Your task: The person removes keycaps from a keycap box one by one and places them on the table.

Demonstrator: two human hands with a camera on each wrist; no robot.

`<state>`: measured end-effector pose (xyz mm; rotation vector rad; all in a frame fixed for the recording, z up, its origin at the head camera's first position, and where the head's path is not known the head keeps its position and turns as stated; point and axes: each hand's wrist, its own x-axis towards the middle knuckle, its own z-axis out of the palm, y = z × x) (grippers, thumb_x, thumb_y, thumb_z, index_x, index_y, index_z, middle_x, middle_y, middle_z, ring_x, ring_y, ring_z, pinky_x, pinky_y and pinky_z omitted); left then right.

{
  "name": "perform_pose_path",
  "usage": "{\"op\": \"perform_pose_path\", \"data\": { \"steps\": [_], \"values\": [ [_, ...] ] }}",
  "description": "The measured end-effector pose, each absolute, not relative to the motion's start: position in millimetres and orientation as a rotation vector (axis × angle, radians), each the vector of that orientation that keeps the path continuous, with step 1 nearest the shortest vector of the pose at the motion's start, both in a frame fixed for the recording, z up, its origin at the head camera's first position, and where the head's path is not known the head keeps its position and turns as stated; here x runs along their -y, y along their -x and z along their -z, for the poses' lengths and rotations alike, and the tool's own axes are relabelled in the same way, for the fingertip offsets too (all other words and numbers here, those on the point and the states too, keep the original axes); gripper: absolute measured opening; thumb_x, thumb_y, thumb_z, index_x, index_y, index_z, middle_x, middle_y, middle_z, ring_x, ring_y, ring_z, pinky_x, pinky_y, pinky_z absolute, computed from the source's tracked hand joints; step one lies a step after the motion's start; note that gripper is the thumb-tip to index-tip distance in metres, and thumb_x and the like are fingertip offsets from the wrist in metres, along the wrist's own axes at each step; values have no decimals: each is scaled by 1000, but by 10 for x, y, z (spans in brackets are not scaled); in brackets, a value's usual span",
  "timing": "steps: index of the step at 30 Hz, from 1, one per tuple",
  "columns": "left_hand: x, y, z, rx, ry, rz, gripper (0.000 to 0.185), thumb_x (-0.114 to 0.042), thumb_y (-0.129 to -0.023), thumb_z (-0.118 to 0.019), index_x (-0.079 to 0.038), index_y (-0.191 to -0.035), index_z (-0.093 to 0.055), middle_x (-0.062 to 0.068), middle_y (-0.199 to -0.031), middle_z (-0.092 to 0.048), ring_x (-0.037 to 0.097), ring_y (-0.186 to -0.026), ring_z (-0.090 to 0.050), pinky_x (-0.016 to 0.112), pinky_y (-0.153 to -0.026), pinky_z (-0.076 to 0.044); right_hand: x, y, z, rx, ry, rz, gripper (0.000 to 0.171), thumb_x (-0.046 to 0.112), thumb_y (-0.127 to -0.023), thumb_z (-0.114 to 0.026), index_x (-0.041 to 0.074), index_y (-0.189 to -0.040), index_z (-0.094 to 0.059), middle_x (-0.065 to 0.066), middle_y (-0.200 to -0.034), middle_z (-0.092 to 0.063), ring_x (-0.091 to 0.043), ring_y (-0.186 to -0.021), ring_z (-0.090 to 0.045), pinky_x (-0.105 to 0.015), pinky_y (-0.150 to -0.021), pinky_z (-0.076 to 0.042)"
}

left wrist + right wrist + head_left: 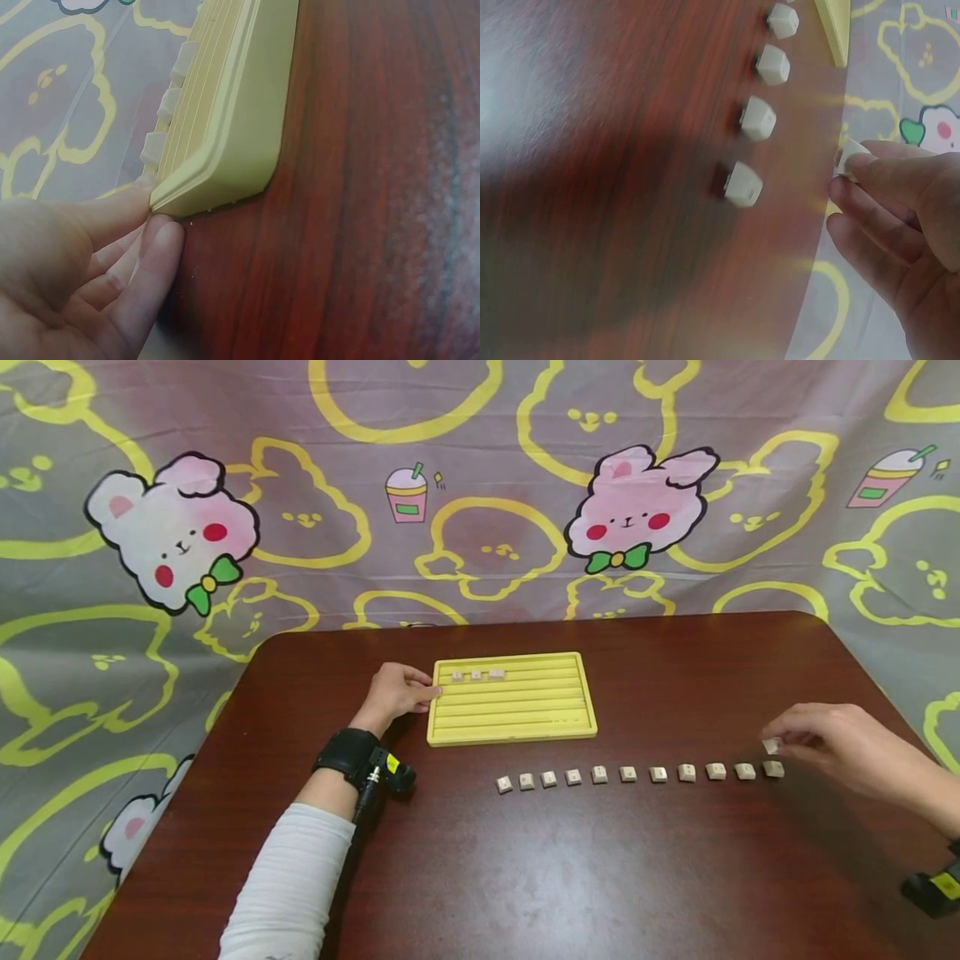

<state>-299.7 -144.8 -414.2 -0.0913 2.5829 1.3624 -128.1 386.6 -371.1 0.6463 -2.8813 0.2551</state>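
A yellow ridged tray (513, 714) lies toward the back of the table, with three pale keycaps (476, 676) in its top row at the left. My left hand (396, 695) pinches the tray's left edge between thumb and fingers; the left wrist view shows the thumb on the rim and fingers against the side. At the right, my right hand (843, 747) pinches a single white keycap (853, 159) between thumb and fingertips, off the table. Just below it is the right end of a row of keycaps (657, 774), set out in front of the tray.
The dark reddish wooden table (525, 877) has rounded back corners. Right behind it hangs a curtain (480, 552) printed with cartoon rabbits and cups. The row's left end sits just below the tray's front edge.
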Motion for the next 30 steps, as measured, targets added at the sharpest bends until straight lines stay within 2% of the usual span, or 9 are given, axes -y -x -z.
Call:
{"op": "perform_pose_path", "data": {
  "steps": [9,18,25,30],
  "values": [
    [1450,3007,4152,-2585,80,-1354,35,-13,-88,-76,7,-115,-68,26,-105,-72,5,-59,-67,24,-62,-62,-4081,1233,3845,2847,-660,-253,31,0,-68,-85,21,-88,-73,16,-84,-67,13,-69,-51,-18,-54,-48],
    [1468,3013,4153,-2577,93,-1367,35,-13,-88,-75,7,-115,-67,26,-105,-72,7,-61,-68,25,-63,-62,-4206,1203,3927,2900,-619,-249,29,-1,-71,-83,19,-90,-73,12,-82,-68,13,-70,-50,-19,-54,-49],
    [1464,3002,4136,-2564,98,-1370,36,-13,-88,-75,7,-116,-67,27,-106,-72,7,-62,-68,25,-63,-62,-4255,1198,3997,3035,-525,-257,25,1,-77,-79,14,-97,-74,8,-88,-70,10,-70,-51,-20,-55,-50],
    [1455,3000,4128,-2561,107,-1358,36,-14,-88,-75,6,-117,-67,25,-107,-72,8,-63,-69,25,-64,-62,-4313,1189,4078,3039,-495,-257,22,0,-77,-79,13,-94,-74,7,-87,-70,11,-70,-50,-20,-55,-50]
  ]
}}
